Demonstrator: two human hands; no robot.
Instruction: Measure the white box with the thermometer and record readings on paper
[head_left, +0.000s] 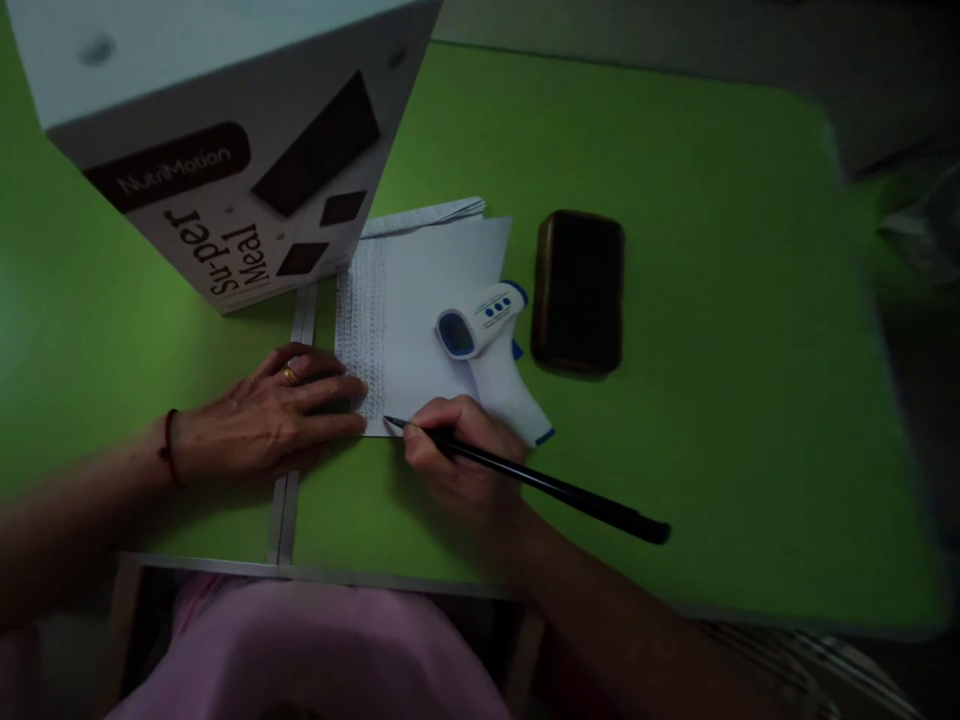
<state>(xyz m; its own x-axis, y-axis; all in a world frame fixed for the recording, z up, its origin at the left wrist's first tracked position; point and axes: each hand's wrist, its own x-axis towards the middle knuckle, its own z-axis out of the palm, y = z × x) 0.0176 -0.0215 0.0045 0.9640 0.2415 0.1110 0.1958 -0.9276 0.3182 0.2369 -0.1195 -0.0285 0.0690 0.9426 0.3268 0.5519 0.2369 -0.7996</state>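
A sheet of paper (420,290) lies on the green table, its left side covered with columns of small handwriting. My right hand (469,450) is closed around a slim black pen (562,488), whose tip touches or hovers just over the paper near its lower edge; which one I cannot tell. Flat on the paper's lower left edge rests my left hand (289,415), fingers stretched out and holding nothing. A white and blue infrared thermometer (487,340) lies on the right part of the paper, its handle close to my right hand.
A tall white box (247,150) printed with dark bars stands at the upper left, beside the paper. Right of the thermometer lies a dark case with a brownish rim (577,292). The green table (720,330) has a metal seam (286,500) left of the paper.
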